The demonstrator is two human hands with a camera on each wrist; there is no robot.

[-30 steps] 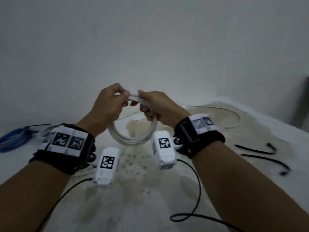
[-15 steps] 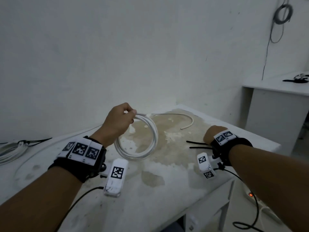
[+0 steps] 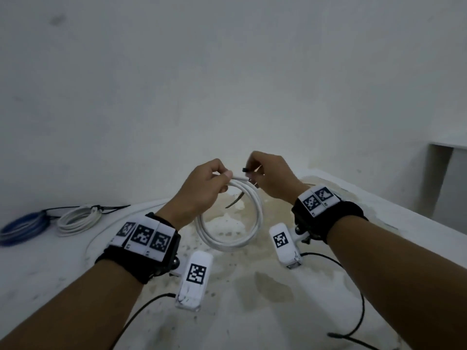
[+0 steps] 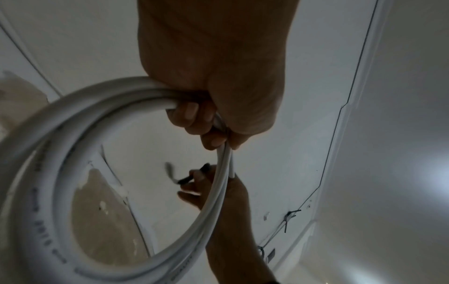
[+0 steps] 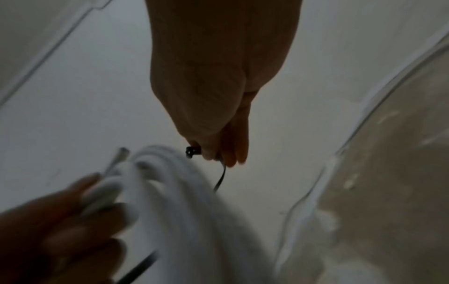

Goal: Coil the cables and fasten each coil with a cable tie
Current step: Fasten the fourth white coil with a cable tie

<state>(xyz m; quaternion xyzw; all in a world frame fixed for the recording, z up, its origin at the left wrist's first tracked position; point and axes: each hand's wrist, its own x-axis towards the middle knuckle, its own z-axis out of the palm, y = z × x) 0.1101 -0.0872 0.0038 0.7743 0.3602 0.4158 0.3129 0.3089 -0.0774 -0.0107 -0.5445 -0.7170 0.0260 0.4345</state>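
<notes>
My left hand [image 3: 217,179] grips the top of a white cable coil [image 3: 235,242] and holds it upright above the stained table [image 3: 252,311]; the coil [image 4: 60,173] hangs below the curled fingers. My right hand [image 3: 255,173] pinches a black cable tie [image 3: 244,170] near its head, right beside the coil's top. The tie's strap [image 3: 235,202] hangs down through the coil's opening. The right wrist view shows the tie head [image 5: 192,152] at my fingertips and the blurred coil [image 5: 175,192] below it.
A tied white coil [image 3: 78,219] and a blue coil [image 3: 21,229] lie at the table's far left. A loose white cable [image 3: 111,228] curves across the table behind my left wrist. A white side table [image 3: 449,185] stands at the right. Black sensor leads [image 3: 353,332] trail from my wrists.
My right hand left the coil, went to the cable ties at the table's right edge, and has come back holding one black tie beside the coil. The left hand has kept its hold throughout.
</notes>
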